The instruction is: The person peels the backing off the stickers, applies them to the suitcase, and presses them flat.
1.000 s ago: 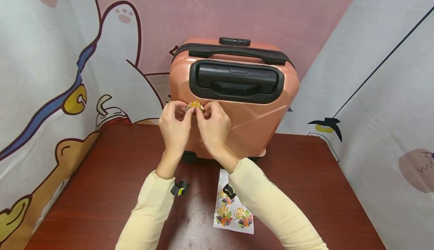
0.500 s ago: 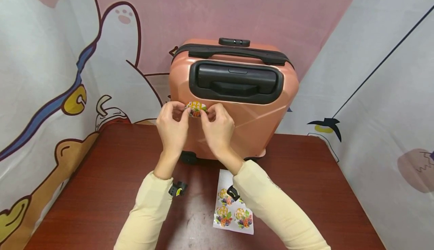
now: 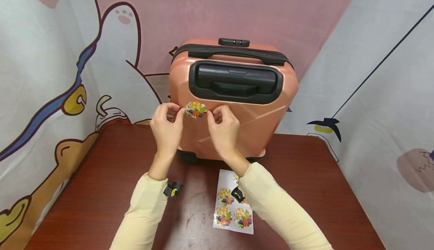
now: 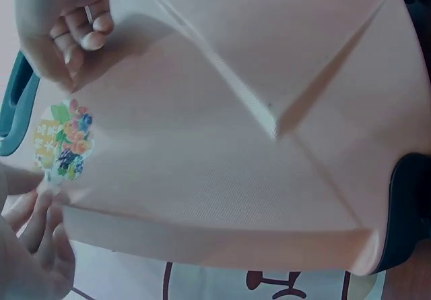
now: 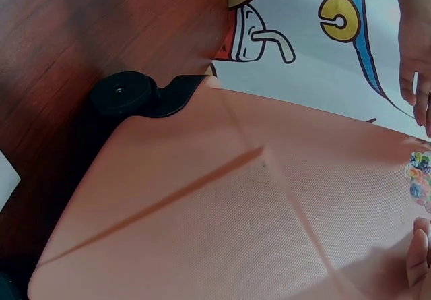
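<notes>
A round fruit sticker [image 3: 195,109] with yellow lettering and colorful fruit lies on the upper left of the pink suitcase [image 3: 237,129], below its black handle recess. My left hand [image 3: 167,127] is at the sticker's left edge, thumb tip right beside it. On the other side, my right hand [image 3: 223,129] has its thumb and index fingertips close to the right edge. The left wrist view shows the sticker [image 4: 65,140] whole between the two hands. Only part of the sticker [image 5: 420,178] enters the right wrist view, at its right border.
On the brown table [image 3: 112,189], a white sheet [image 3: 234,229] with several similar fruit stickers lies in front of the suitcase, partly under my right forearm. A black wheel [image 5: 124,94] sits at the suitcase's lower corner. A printed cartoon cloth [image 3: 135,54] hangs behind.
Both hands have spread apart, the left moving left and the right moving right. The sticker, earlier pinched and mostly covered by the thumbs, now shows fully and flat on the suitcase.
</notes>
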Demonstrator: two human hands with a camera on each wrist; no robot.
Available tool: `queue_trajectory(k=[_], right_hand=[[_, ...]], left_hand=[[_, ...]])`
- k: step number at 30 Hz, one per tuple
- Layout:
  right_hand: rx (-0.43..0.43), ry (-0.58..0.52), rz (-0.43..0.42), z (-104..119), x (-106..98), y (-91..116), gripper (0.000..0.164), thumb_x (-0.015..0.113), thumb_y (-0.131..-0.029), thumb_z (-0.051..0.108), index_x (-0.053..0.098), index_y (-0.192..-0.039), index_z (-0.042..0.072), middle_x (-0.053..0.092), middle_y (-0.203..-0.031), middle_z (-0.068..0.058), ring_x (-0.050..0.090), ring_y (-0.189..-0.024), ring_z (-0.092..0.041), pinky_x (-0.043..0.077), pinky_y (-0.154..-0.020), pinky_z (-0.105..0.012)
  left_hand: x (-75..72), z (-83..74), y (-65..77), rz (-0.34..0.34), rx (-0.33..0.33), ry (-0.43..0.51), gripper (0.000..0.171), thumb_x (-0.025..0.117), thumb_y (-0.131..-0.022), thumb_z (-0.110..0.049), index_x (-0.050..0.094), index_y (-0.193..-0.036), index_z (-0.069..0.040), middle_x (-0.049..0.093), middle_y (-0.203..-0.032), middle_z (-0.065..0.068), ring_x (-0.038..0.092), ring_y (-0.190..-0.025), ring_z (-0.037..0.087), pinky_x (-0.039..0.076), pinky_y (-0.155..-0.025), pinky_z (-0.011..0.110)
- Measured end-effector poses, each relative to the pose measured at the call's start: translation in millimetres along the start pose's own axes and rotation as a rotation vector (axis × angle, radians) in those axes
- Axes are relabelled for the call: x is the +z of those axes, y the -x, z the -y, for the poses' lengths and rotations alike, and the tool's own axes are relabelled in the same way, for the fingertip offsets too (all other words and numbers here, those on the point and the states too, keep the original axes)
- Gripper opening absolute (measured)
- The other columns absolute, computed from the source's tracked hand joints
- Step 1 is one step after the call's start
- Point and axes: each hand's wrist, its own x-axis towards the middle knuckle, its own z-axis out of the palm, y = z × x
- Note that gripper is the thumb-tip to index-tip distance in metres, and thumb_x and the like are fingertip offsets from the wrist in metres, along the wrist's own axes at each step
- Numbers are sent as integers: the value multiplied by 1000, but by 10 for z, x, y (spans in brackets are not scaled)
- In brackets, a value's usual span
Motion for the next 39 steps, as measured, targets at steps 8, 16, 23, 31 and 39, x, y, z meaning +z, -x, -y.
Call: queue_trajectory(k=[8,16,23,31,39], right_hand=[[-30,-60,46,-84,-33,45,15,69,-77,0,56,-72,-1,58,-62,-10,56,-53,-20,47,-50,-30],[33,-310,332,-107,-63,87,8,67,-80,-2,63,-88,-3,67,-81,-13,64,-71,-20,52,-62,-27],[90,-480,511,-52,-116,28,21,63,-81,-10,62,-101,-9,67,-96,-22,65,-90,-30,52,-77,-39],[33,-516,523,67,-118,-229,30,65,-80,-10,60,-109,-5,65,-108,-16,63,-99,-24,50,-83,-33],[45,-433,599,-64,-107,-46,31,65,-80,-8,61,-110,-2,66,-106,-15,63,-99,-23,49,-84,-33]], left_hand=[[-100,30,-3,268,-18,145,13,67,-83,-1,65,-95,3,68,-84,13,62,-74,23,45,-62,19],[-157,96,-14,385,-27,192,17,61,-86,3,65,-103,3,68,-93,14,63,-84,22,46,-67,18],[-171,109,-19,394,-26,174,16,61,-87,3,66,-102,3,68,-92,13,63,-82,20,46,-67,17],[-166,93,-23,395,-32,162,18,62,-85,4,66,-102,2,68,-91,14,63,-82,23,48,-68,23],[-177,92,-26,399,-21,151,18,62,-85,4,66,-103,2,68,-91,13,62,-82,23,48,-68,28]])
